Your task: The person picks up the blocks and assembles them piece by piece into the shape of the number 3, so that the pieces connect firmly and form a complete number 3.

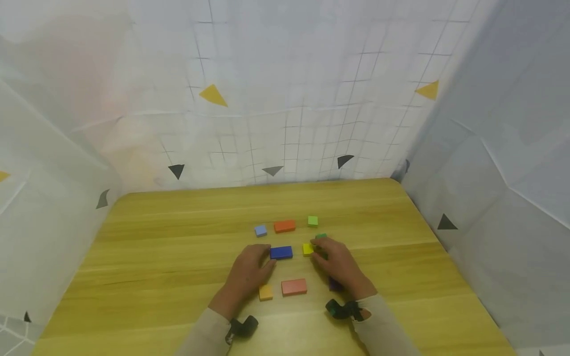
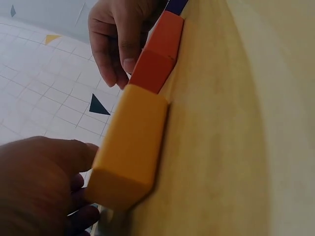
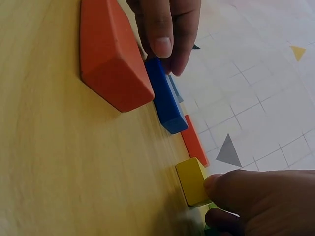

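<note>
In the head view the left hand (image 1: 246, 273) holds the left end of a dark blue block (image 1: 281, 252) between thumb and fingers; the right wrist view shows those fingertips at the far end of the blue block (image 3: 167, 101). The right hand (image 1: 339, 264) has thumb and index finger at the right side of a small yellow block (image 1: 308, 249). Its thumb touches the yellow block (image 3: 193, 183) in the right wrist view, the other fingertips partly hidden. Both blocks lie flat on the table, a gap between them.
Behind are a light blue block (image 1: 261, 231), a red block (image 1: 285, 226) and a light green block (image 1: 313, 221). A green block (image 1: 321, 236) is partly behind the right hand. Nearer lie orange (image 1: 265, 292) and pink-red (image 1: 294, 287) blocks, and a dark one (image 1: 335, 285) by the right wrist.
</note>
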Tool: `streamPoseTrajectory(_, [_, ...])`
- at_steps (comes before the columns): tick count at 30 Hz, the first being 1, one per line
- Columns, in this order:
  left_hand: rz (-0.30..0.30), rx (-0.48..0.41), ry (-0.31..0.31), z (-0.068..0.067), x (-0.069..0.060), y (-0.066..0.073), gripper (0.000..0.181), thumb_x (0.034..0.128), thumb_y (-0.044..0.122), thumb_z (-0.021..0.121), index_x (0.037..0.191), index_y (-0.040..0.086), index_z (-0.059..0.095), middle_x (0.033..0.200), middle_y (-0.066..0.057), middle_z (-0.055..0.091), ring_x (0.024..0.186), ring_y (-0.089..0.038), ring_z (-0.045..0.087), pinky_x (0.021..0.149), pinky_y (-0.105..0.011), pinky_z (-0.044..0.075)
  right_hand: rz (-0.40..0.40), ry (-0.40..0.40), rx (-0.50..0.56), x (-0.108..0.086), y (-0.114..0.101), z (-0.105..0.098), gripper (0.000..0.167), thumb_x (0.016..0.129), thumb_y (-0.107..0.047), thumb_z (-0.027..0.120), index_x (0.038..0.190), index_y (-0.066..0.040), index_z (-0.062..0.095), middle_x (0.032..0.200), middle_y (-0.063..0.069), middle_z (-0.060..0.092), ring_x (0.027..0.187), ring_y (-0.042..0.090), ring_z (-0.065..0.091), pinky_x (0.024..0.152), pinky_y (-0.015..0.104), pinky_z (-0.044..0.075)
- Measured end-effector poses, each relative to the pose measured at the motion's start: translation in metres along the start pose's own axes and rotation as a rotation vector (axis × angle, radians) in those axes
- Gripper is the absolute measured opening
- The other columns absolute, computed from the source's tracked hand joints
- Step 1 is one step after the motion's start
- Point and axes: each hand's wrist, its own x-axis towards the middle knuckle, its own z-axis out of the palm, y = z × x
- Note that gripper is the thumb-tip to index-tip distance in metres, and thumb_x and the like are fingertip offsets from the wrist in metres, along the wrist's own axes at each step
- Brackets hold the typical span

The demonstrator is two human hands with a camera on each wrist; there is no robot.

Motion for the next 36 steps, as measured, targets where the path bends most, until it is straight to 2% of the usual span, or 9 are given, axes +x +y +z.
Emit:
streamPoseTrajectory(11, [-0.021, -0.002, 0.015, 0.002, 0.002, 0.001, 0.037, 0.0919, 0.027, 0.071, 0.123, 0.009, 0.067, 0.117, -0.005, 0.070, 0.111, -0.023, 0.062, 0.096, -0.041, 0.051, -0.009, 0.011, -0.019, 0.002, -0.005, 0.001, 0.035, 0.083, -0.013, 0.081, 0.116, -0.007, 0.071, 0.113, 0.007, 0.073, 0.107, 0.027, 0.068, 0.092, 0.044, 0.054])
streamPoseTrajectory(22, [-0.044, 0.017, -0.003, 0.006, 0.006, -0.001, 0.037, 0.0930, 0.032, 0.069, 0.125, 0.013, 0.068, 0.119, -0.001, 0.070, 0.113, -0.019, 0.061, 0.098, -0.038, 0.050, -0.008, -0.015, -0.038, 0.006, -0.003, 0.002, 0.037, 0.084, -0.013, 0.079, 0.119, -0.009, 0.070, 0.118, 0.007, 0.071, 0.113, 0.027, 0.065, 0.096, 0.045, 0.052])
streamPoseTrajectory(29, [-0.019, 0.046, 0.017, 0.007, 0.008, -0.001, 0.036, 0.0923, 0.032, 0.069, 0.123, 0.013, 0.069, 0.118, 0.000, 0.071, 0.110, -0.020, 0.062, 0.094, -0.039, 0.052, 0.002, -0.033, -0.026, 0.008, -0.003, 0.003, 0.031, 0.083, -0.013, 0.080, 0.112, -0.010, 0.071, 0.114, 0.004, 0.072, 0.109, 0.024, 0.066, 0.095, 0.043, 0.052])
streamPoseTrajectory(36, [0.000, 0.034, 0.027, 0.009, 0.009, 0.000, 0.034, 0.0912, 0.032, 0.071, 0.121, 0.015, 0.069, 0.118, 0.001, 0.071, 0.108, -0.019, 0.062, 0.092, -0.039, 0.052, -0.014, -0.061, -0.016, 0.011, -0.006, 0.003, 0.025, 0.085, -0.013, 0.077, 0.109, -0.011, 0.072, 0.112, 0.004, 0.072, 0.107, 0.023, 0.067, 0.093, 0.042, 0.053])
